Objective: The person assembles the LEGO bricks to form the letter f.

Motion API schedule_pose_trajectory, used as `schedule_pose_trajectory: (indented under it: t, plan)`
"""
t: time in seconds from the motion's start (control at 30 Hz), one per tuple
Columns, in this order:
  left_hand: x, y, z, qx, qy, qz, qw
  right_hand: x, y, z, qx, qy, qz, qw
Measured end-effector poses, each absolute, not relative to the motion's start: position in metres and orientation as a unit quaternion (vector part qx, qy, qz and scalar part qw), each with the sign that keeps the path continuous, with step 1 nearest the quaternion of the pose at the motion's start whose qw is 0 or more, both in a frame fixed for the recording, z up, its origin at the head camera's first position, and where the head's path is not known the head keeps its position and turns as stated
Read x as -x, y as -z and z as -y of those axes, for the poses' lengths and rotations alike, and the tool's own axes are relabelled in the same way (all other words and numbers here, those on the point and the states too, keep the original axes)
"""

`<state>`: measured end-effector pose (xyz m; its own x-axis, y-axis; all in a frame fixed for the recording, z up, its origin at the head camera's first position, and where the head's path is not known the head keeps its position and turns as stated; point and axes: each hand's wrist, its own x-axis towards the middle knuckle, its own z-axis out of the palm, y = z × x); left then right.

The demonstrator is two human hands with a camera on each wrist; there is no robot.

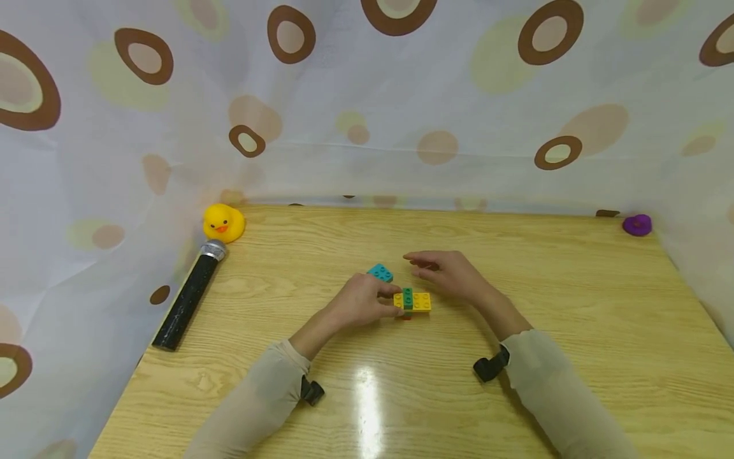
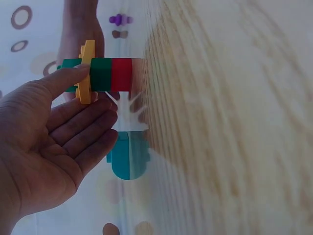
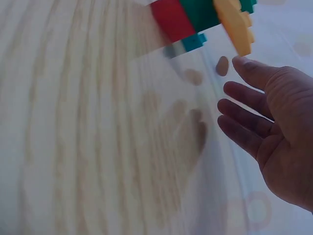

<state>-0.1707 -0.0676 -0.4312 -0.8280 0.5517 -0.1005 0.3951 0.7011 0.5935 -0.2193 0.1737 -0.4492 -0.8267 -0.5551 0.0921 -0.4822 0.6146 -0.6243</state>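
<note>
A small stack of toy building blocks stands upright on the table: a red block at the bottom, a green block above it, a long yellow block laid crosswise, and another green block on top. My left hand pinches one end of the yellow block between thumb and fingers. Just beyond that hand lies a teal block with a rounded end. To the stack's right and slightly behind it, my right hand hovers with relaxed fingers, holding nothing.
A black microphone with a silver head lies along the left side of the wooden table. Behind it sits a yellow rubber duck. A small purple duck is at the far right corner. Patterned curtains enclose the back and sides.
</note>
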Motion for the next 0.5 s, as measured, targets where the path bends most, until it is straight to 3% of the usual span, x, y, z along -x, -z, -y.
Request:
schedule_pose_trajectory:
  t: [0.5]
  plan:
    - [0.169,0.432,0.070,-0.257,-0.301,-0.906,0.150,0.247,0.459,-0.146,0.331,0.291,-0.887,0.137]
